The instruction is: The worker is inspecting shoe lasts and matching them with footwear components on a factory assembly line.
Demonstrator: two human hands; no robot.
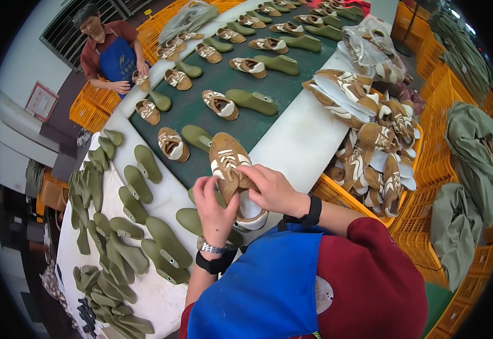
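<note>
Brown shoe upper heel hidden by both hands.

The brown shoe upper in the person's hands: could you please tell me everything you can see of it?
The brown shoe upper looks like tan suede with white stripes and white laces. Its toe points away from the person, over the dark green belt; its white-lined heel opening faces the person. The left hand holds its left side and the right hand its right side, near the heel. An olive green shoe last lies just below it; whether they touch is unclear.
</note>
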